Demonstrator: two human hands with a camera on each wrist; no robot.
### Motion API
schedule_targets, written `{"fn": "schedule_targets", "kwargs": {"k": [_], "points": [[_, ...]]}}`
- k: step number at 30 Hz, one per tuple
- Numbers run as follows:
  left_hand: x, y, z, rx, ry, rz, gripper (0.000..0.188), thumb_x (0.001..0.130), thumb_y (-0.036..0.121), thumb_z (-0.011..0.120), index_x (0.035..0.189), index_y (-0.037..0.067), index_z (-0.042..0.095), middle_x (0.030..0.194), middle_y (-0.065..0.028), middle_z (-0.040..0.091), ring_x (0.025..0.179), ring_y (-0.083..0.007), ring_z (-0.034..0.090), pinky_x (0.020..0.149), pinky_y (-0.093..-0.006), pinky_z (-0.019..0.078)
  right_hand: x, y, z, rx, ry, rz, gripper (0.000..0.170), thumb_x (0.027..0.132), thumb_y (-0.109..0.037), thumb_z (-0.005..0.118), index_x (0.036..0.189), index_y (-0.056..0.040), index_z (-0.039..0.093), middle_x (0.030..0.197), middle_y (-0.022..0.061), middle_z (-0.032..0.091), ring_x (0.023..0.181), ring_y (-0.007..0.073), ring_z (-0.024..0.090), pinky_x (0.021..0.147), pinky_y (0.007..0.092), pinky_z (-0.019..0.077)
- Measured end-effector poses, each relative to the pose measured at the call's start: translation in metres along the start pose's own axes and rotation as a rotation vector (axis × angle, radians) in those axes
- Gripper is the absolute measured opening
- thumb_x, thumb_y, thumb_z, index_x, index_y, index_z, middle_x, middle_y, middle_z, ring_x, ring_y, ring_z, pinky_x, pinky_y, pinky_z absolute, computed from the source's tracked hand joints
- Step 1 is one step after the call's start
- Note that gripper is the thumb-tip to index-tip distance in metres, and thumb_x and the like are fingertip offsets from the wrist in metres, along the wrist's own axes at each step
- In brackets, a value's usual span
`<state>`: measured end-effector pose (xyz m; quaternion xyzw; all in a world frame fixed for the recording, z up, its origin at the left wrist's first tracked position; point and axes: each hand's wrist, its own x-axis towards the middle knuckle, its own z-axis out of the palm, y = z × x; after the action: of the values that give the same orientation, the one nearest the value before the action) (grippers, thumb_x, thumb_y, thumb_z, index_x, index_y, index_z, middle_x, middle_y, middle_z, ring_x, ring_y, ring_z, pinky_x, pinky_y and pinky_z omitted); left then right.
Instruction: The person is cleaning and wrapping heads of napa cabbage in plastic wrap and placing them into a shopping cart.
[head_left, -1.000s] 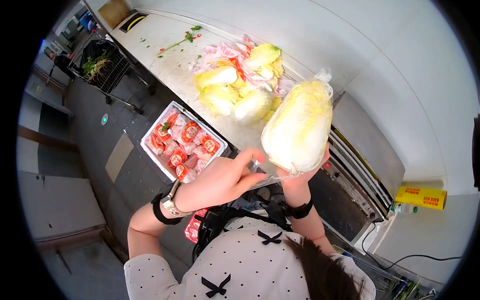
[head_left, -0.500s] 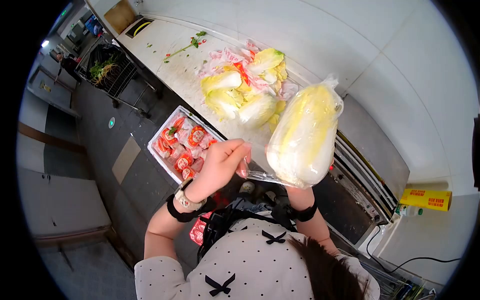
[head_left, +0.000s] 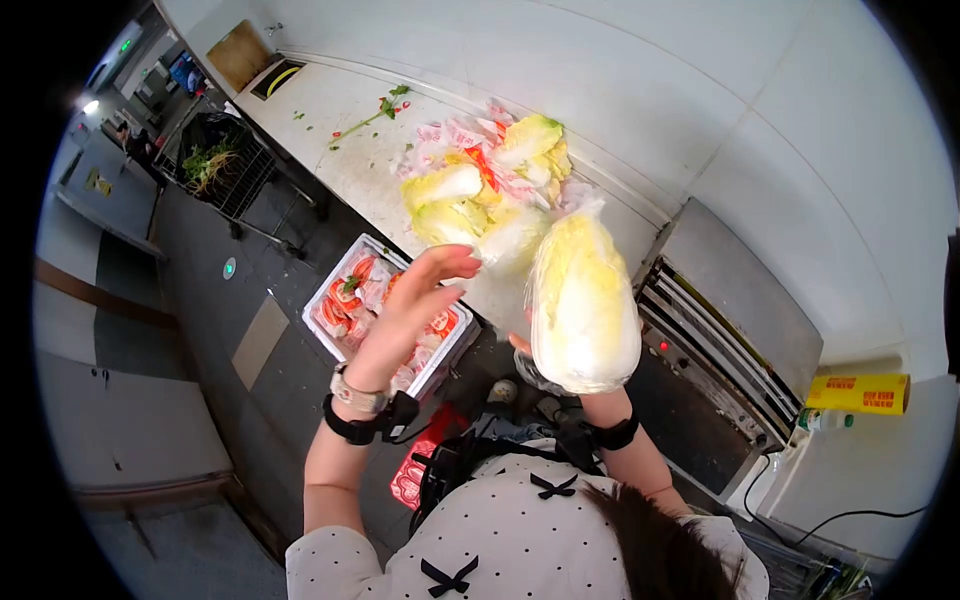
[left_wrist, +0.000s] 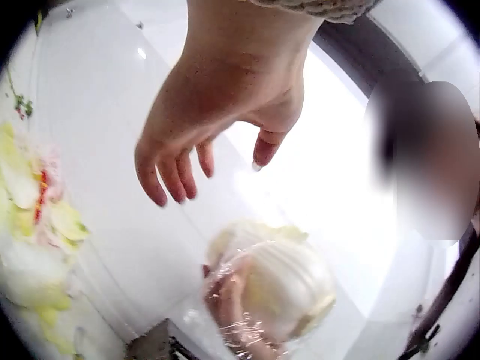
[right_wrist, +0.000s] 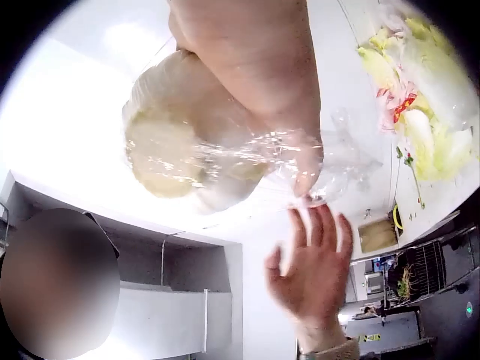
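In the head view a napa cabbage (head_left: pixel 585 310) in clear film stands upright on the right hand, mostly hidden behind it. The right wrist view shows the right hand (right_wrist: pixel 251 71) gripping the wrapped cabbage (right_wrist: pixel 161 150), with clear film (right_wrist: pixel 255 146) gathered under its fingers across the pale base. The left hand (head_left: pixel 400 315) is raised beside the cabbage, apart from it, fingers spread and slightly bent. Nothing shows between the fingers of the left hand (left_wrist: pixel 217 112) in the left wrist view; the cabbage (left_wrist: pixel 285 281) is below them.
Loose cabbage leaves (head_left: pixel 445 215) and printed wrappers lie on the counter (head_left: pixel 350 165), near a green stem (head_left: pixel 370 120). A white box (head_left: pixel 318 318) of red-and-white wrapped items stands left. At right are a metal machine (head_left: pixel 735 305), a yellow item (head_left: pixel 855 393) and a bottle (head_left: pixel 825 420).
The left hand has let go of the stretched film and moved up and left, its fingers opening. The cabbage has tilted more upright and moved slightly down, still held by the right hand.
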<state>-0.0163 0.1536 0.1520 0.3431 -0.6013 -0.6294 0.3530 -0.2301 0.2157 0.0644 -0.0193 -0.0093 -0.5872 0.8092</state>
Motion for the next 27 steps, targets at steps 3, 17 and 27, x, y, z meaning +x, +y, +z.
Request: {"fn": "schedule_targets", "kwargs": {"k": [3,17,27], "points": [[0.01,0.011,0.034,0.394,0.08,0.221,0.04,0.073,0.01,0.068,0.108,0.005,0.049,0.099,-0.0038,0.055,0.088,-0.0138,0.052,0.072,-0.0269,0.0421,-0.002,0.006,0.009,-0.914,0.142,-0.132,0.088,0.065,-0.072,0.049,0.135,-0.0205,0.035,0.134,0.0082,0.042,0.12,0.0331,0.041,0.096,0.0667,0.0252],[0.021,-0.028,0.059,-0.361,-0.285,-0.397,0.067,0.09,0.043,0.045,0.141,0.008,0.018,0.144,-0.0093,0.026,0.13,-0.021,0.03,0.1,-0.0381,0.0335,-0.008,-0.007,-0.005,-0.265,0.247,-0.341,0.047,0.093,-0.03,0.033,0.123,0.0037,0.044,0.115,0.018,0.056,0.096,0.0258,0.061,0.081,0.0341,0.0522],[0.026,-0.052,0.019,-0.614,-0.003,-0.261,0.06,0.085,0.021,0.056,0.134,0.002,0.027,0.127,-0.0133,0.046,0.113,-0.0218,0.05,0.094,-0.0343,0.0418,0.021,-0.012,0.048,-1.985,0.468,-0.743,0.033,0.076,-0.015,0.065,0.105,-0.0033,0.054,0.093,0.0112,0.057,0.086,0.0233,0.055,0.078,0.0331,0.0421]]}}
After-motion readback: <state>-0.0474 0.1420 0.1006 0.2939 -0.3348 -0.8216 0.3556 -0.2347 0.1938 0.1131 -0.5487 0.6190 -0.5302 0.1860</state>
